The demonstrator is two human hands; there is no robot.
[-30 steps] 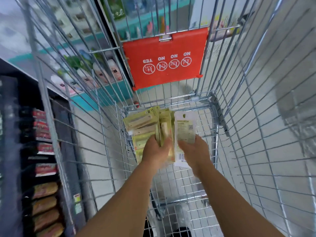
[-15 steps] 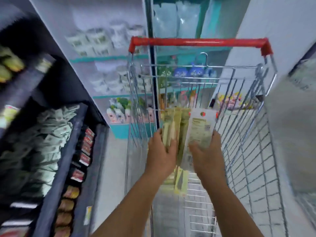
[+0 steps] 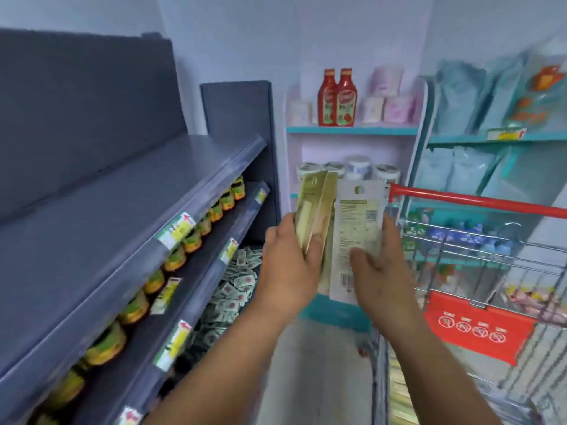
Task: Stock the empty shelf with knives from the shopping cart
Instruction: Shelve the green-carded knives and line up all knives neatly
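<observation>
The big grey empty shelf (image 3: 122, 191) runs off to the left of both hands, top tier bare, so that's clearly where this lot is headed. Shopping cart (image 3: 478, 207) sits off to the right of the grip, red handle just behind the right knuckles, and there looks to be more yellowish packaging down in the basket, though it's too blurry to be sure.

Both hands are up in the aisle between the two. Left hand (image 3: 291, 265) is clamped round a fan of yellow-green knife packs (image 3: 316, 210), thumb pressing across the front. Right hand (image 3: 377, 271) is closed on a white-backed knife pack (image 3: 356, 228), label and barcode facing the camera, touching the stack's right edge.

What I'd worry about:

- That stack is several flat slippery cards pinched near the bottom, standing tall above the fingers. Tilt it toward the shelf and I reckon the outer ones slide out and hit the floor.
- The shelf surface seems to slope down toward its front lip. Packs dropped loosely could creep forward or topple off.
- The jars (image 3: 196, 237) one tier below the shelf sit right at the edge. A low swing of the left forearm could clip them.
- These are blades in thin card. Squeezing harder to stop a slip isn't great either.
</observation>
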